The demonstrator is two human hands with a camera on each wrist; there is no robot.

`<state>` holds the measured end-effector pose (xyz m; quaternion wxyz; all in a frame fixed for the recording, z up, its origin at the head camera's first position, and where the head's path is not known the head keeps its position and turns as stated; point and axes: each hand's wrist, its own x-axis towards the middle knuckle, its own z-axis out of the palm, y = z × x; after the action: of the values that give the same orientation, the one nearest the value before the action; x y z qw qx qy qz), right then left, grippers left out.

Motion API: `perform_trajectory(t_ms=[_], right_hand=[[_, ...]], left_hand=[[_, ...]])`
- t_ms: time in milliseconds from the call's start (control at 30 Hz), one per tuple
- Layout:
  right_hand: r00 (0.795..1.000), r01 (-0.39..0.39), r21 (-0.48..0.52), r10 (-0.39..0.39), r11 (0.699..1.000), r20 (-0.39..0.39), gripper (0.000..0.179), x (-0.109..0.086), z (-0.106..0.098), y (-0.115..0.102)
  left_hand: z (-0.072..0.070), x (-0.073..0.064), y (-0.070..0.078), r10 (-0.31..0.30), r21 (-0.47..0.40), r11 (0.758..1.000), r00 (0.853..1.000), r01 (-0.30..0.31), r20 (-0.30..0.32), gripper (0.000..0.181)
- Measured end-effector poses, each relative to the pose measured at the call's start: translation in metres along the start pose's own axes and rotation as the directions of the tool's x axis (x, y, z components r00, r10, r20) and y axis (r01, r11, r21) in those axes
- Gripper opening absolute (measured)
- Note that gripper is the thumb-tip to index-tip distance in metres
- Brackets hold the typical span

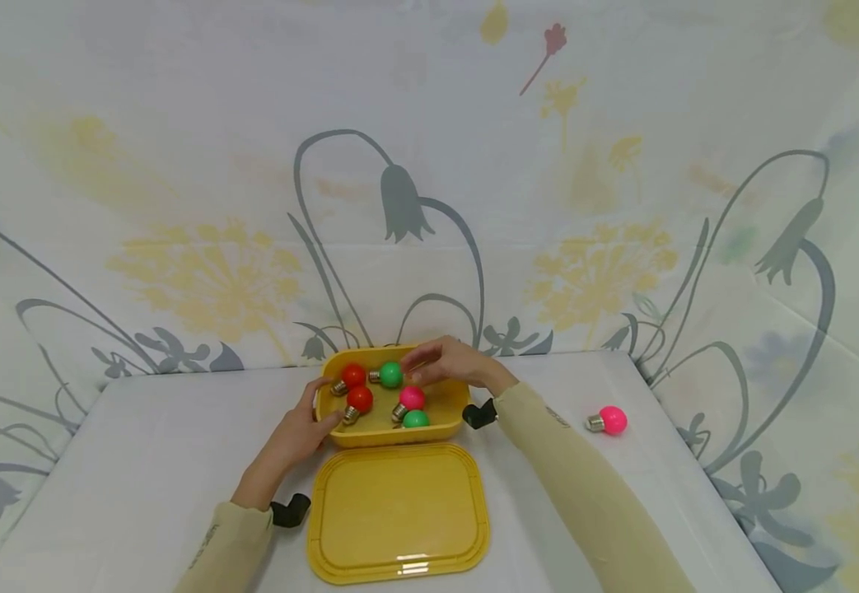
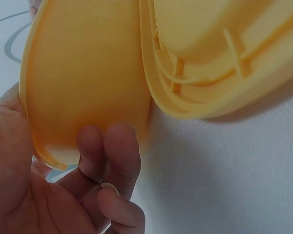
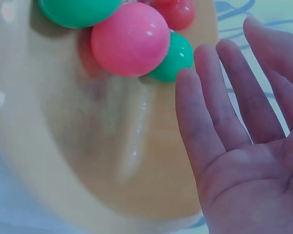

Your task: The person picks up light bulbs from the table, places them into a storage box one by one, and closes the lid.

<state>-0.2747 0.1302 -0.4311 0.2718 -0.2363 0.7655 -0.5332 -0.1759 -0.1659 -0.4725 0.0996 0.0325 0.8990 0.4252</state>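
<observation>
A yellow container (image 1: 377, 432) holds several coloured light bulbs: two red bulbs (image 1: 360, 399), two green bulbs (image 1: 391, 375) and a pink bulb (image 1: 412, 399). My left hand (image 1: 301, 428) grips the container's left end, thumb at the rim and fingers against the outer wall (image 2: 88, 63). Over the container's right half is my right hand (image 1: 453, 362), fingers extended and holding nothing. In the right wrist view its fingertips (image 3: 187, 80) point toward the green bulb (image 3: 173, 58), beside the pink bulb (image 3: 131, 40).
A yellow lid (image 1: 399, 515) lies on the white table just in front of the container. Another pink bulb (image 1: 612, 421) lies on the table to the right, past my right sleeve (image 1: 577, 469). A flower-patterned cloth (image 1: 429, 165) hangs behind the table.
</observation>
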Motion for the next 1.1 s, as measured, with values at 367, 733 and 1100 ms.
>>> perform_trajectory(t_ms=[367,733,1100], right_hand=[[0.995,0.085,-0.018,-0.086,0.996,-0.052,0.034,-0.025,-0.019,0.003],[0.986,0.106,0.010,-0.104,0.994,-0.134,0.039,-0.068,-0.045,0.018],[0.975,0.086,-0.054,-0.095,0.995,-0.201,0.037,-0.101,-0.063,0.027]], left_hand=[[0.001,0.000,-0.002,-0.007,0.005,1.000,1.000,0.007,-0.006,0.066],[0.002,0.001,-0.003,-0.002,-0.005,1.000,1.000,0.002,-0.014,0.067],[0.002,0.000,-0.001,-0.018,-0.003,1.000,1.000,0.018,-0.009,0.067]])
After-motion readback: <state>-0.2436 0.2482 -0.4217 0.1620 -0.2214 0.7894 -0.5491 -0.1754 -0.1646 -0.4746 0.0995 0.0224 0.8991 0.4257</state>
